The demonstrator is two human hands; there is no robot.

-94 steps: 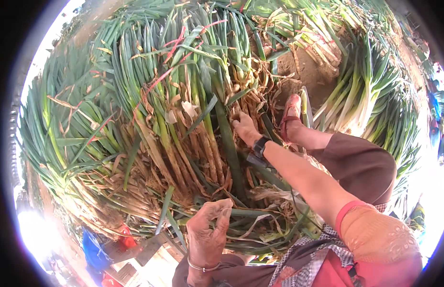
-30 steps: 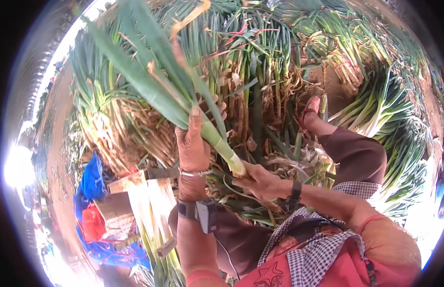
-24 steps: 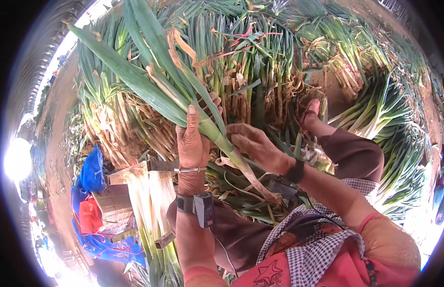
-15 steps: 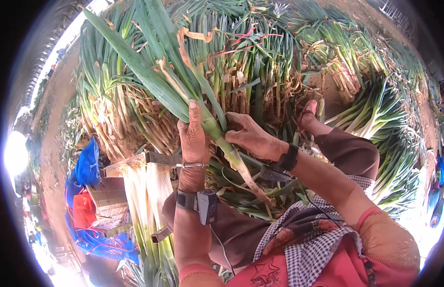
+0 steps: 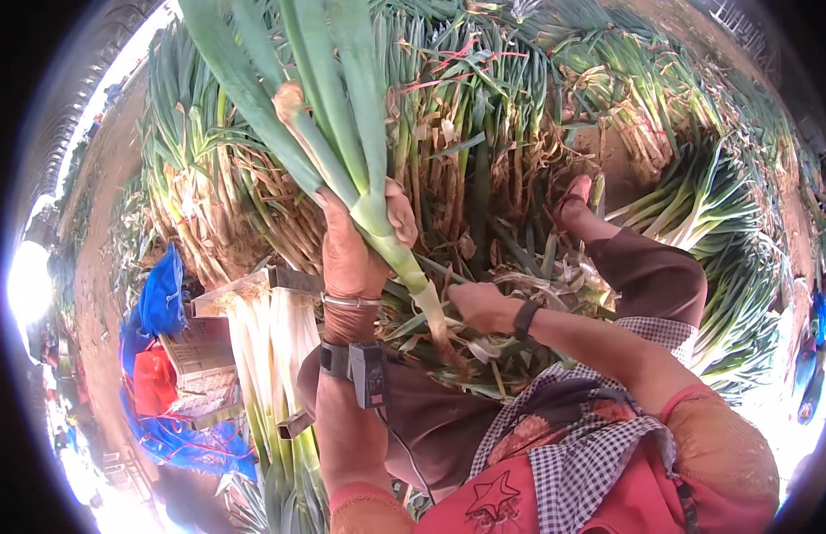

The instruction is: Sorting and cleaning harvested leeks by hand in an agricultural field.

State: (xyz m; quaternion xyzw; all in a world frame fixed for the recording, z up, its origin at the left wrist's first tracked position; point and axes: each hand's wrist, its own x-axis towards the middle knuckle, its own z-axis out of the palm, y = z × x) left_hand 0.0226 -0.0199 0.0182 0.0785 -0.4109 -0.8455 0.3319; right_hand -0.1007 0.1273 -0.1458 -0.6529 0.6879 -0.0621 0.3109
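Note:
My left hand (image 5: pixel 349 254) is wrapped round a leek (image 5: pixel 406 263), its broad green leaves fanning up and its pale root end slanting down to the right. A dry brownish outer leaf (image 5: pixel 293 111) stands among the green ones. Close to the lower stalk is my right hand (image 5: pixel 480 306), its fingers curled shut; what they hold, if anything, is hidden. Below both hands lie stripped leaves and peelings (image 5: pixel 528 276). Beside my left forearm, several clean white leeks (image 5: pixel 270 356) lie in a metal frame (image 5: pixel 293 278), their green ends toward me.
Bundled leeks with dry outer leaves (image 5: pixel 199 214) stand in rows ahead. Loose cleaned leeks (image 5: pixel 697 214) are heaped at the right, past my sandalled foot (image 5: pixel 573 200). On the left are a blue bag (image 5: pixel 164 289), a red bag (image 5: pixel 155 381) and a pale woven crate (image 5: pixel 199 365).
My right hand has left the leek's stalk and moved down and slightly right. The leek has turned more upright in my left hand, its leaves shifting, and a dry leaf near its top has come away.

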